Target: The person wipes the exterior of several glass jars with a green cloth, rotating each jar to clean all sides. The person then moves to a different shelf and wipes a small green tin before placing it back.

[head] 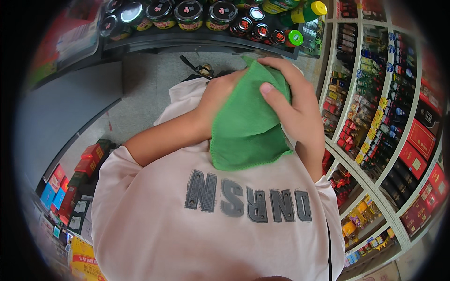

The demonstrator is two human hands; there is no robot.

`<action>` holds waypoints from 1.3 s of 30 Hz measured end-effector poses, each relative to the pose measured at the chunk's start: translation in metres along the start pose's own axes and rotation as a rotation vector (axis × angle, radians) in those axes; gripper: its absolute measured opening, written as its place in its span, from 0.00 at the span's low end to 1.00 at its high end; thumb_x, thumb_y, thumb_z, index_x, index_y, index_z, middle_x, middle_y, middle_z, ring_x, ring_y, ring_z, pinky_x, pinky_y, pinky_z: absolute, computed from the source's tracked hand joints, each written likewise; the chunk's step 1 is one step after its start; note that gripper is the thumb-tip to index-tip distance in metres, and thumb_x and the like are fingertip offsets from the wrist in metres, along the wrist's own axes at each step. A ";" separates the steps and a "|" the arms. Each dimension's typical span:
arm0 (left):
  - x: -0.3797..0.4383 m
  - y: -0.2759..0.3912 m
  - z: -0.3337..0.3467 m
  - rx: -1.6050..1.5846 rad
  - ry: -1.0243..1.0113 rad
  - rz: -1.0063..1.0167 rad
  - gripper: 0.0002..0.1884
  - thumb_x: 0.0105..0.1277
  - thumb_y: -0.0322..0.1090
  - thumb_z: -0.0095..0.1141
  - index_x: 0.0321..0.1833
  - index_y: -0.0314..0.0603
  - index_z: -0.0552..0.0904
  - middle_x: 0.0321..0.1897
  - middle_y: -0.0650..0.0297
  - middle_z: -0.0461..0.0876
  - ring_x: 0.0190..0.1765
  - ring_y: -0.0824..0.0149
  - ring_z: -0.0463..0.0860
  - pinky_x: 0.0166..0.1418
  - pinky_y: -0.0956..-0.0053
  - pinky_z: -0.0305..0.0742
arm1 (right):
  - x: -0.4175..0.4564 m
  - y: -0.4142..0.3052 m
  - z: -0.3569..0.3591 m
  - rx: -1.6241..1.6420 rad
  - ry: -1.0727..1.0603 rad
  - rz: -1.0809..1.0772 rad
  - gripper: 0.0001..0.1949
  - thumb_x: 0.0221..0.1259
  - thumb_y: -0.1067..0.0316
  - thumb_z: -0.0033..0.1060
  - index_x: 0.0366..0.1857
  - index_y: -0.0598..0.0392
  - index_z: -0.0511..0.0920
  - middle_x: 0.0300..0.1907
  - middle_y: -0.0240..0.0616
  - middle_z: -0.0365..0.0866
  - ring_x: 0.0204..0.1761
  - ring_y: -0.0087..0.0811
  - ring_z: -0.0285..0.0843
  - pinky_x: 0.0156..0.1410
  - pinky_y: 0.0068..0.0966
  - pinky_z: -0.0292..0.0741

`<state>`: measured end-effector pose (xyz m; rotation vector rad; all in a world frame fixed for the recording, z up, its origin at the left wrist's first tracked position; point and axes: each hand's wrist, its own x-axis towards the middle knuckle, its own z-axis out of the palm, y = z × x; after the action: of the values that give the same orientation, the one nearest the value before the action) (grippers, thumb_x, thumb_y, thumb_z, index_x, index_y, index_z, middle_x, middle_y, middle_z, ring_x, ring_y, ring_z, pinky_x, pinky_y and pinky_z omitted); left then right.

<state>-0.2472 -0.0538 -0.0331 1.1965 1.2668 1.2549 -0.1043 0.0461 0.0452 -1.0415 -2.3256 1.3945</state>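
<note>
A green cloth with a stitched edge [246,116] hangs in front of my chest, its lower corner over the white shirt [218,242]. My right hand [295,102] grips the cloth from the right, thumb on its face and fingers bent over its top edge. My left hand [225,84] reaches in from the left and goes behind the cloth; its fingers are hidden there, so what they hold does not show. The cloth is folded near its lower right part, where a darker pocket-like hollow appears.
Ahead, a dark shelf [168,40] bears lidded jars [188,12] and green bottles [309,12]. White shelving [369,151] with bottles and red boxes [416,140] runs along the right. At left are a grey panel [70,105] and stacked red boxes [86,163].
</note>
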 end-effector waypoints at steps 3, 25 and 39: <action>0.002 0.009 -0.003 0.230 0.012 0.098 0.24 0.56 0.42 0.67 0.53 0.37 0.78 0.41 0.48 0.85 0.42 0.43 0.85 0.42 0.55 0.81 | 0.001 0.009 -0.005 0.281 -0.051 0.107 0.19 0.66 0.61 0.63 0.55 0.64 0.80 0.50 0.44 0.85 0.52 0.38 0.83 0.58 0.32 0.76; 0.007 0.013 0.049 0.223 0.191 -0.041 0.22 0.58 0.40 0.65 0.53 0.38 0.78 0.39 0.49 0.85 0.43 0.41 0.84 0.43 0.54 0.79 | -0.009 0.043 -0.028 -0.133 0.044 -0.368 0.27 0.48 0.63 0.78 0.55 0.60 0.81 0.57 0.51 0.81 0.59 0.49 0.80 0.63 0.40 0.77; 0.051 0.082 0.129 0.253 0.035 -0.349 0.31 0.52 0.36 0.71 0.58 0.29 0.76 0.40 0.50 0.85 0.45 0.61 0.86 0.51 0.67 0.79 | -0.041 0.118 -0.093 0.976 -0.092 -0.157 0.43 0.50 0.40 0.74 0.62 0.67 0.74 0.58 0.49 0.81 0.62 0.40 0.80 0.68 0.34 0.74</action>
<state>-0.1207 0.0052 0.0474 1.0695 1.6171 0.8833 0.0276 0.1153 0.0002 -0.4757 -1.3683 2.1495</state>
